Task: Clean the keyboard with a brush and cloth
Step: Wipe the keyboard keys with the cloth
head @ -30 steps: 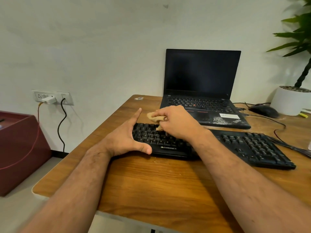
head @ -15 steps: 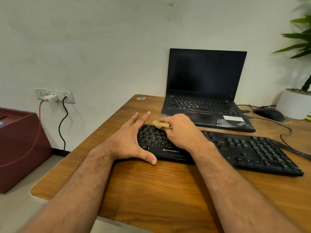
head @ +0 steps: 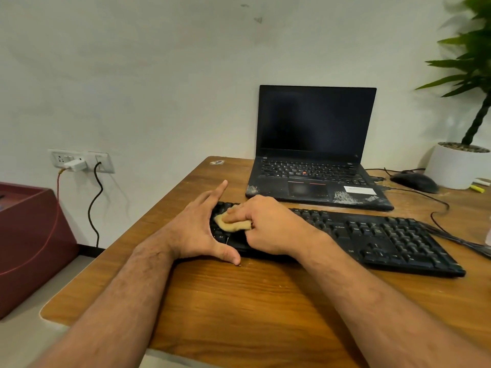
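Pressing a small tan cloth [head: 232,222] onto the left-end keys of the long black plastic keyboard [head: 372,235], the right hand [head: 268,227] closes its grip on the cloth, fingers flat on top so the fabric reaches between the keycaps. The left hand [head: 196,229] holds nothing: its open grip braces the keyboard's left edge, thumb along the front, likely to stop it sliding on the brown wooden counter [head: 239,301]. No brush is visible.

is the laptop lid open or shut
Open: the laptop lid stands upright behind the keyboard, showing its dark screen and its own keys.
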The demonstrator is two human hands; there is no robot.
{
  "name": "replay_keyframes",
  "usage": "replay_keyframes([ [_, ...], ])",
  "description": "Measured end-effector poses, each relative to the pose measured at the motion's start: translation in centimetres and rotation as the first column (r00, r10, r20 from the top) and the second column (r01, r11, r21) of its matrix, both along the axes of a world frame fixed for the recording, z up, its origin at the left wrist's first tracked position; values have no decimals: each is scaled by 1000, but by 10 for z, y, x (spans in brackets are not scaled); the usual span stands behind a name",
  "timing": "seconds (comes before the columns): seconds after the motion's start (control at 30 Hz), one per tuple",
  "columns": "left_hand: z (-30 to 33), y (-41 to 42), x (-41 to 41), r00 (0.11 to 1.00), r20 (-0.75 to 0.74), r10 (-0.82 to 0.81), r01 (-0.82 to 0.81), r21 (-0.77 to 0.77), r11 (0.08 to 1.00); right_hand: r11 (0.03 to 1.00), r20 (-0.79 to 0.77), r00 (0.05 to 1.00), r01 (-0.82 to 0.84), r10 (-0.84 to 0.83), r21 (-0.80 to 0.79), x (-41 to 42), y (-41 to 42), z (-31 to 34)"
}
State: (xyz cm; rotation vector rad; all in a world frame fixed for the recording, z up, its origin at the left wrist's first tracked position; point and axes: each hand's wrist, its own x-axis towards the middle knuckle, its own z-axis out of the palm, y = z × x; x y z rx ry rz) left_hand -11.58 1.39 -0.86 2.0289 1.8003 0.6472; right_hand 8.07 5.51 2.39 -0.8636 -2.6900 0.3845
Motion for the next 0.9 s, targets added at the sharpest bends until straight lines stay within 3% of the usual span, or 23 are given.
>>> replay_keyframes([
  [0.17, -1, 2, 1, 1000, -8, 16, -16, 6, 1000, 991, -89, 996, 11, -22, -130, 22, -6, 8],
  [0.27, -1, 1, 0, 1000, -7, 8, -8, -2, 1000, 995, -155, 988, -13, -2, -101, 20, -10, 8],
  [0.4, 0, 1, -2, 1000, -15, -1, 1, -10, 1000, 996, -1, 996, -86, 86, -26, 8, -14, 3],
  [0.53, 1, 0, 0, 1000, -4, 16, -17, -23, 1000, 989, -40, 999, 23, -29, -145, 24, -6, 7],
  [0.7, 0, 1, 0, 994, 85, 67, -65, -22, 998, 965, -215, 941, 250, -261, -78, 23, 14, 6],
  [0.77, -1, 2, 1, 995, 62, 73, -71, -24, 997, 964, -181, 947, 259, -266, -61, 11, 19, 2],
  [0.9, -1, 4, 2, 997, 26, 74, -73, -55, 996, 985, -49, 990, 122, -129, -118, -3, 18, -1],
])
